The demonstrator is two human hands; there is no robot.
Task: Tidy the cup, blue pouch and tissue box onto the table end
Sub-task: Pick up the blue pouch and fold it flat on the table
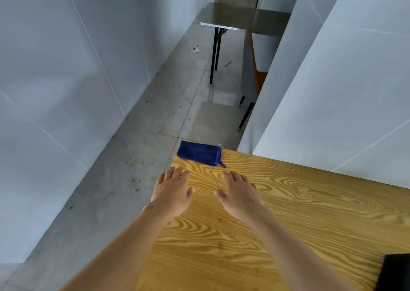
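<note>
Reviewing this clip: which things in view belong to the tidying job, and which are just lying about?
Part of the job:
blue pouch, at the corner of the wooden table, partly overhanging
left hand and right hand, both open and empty
The cup and tissue box are not in view.

Just lying about:
dark object at the table's near edge
green folding table
paper scrap on the floor

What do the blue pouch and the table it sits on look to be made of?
The blue pouch looks like soft fabric, perhaps velvety or towelling: matte, faintly ribbed, limp edges. The table looks like wood or wood-look laminate: bold yellow grain with a smooth, slightly glossy finish; which one, I cannot tell.
</note>
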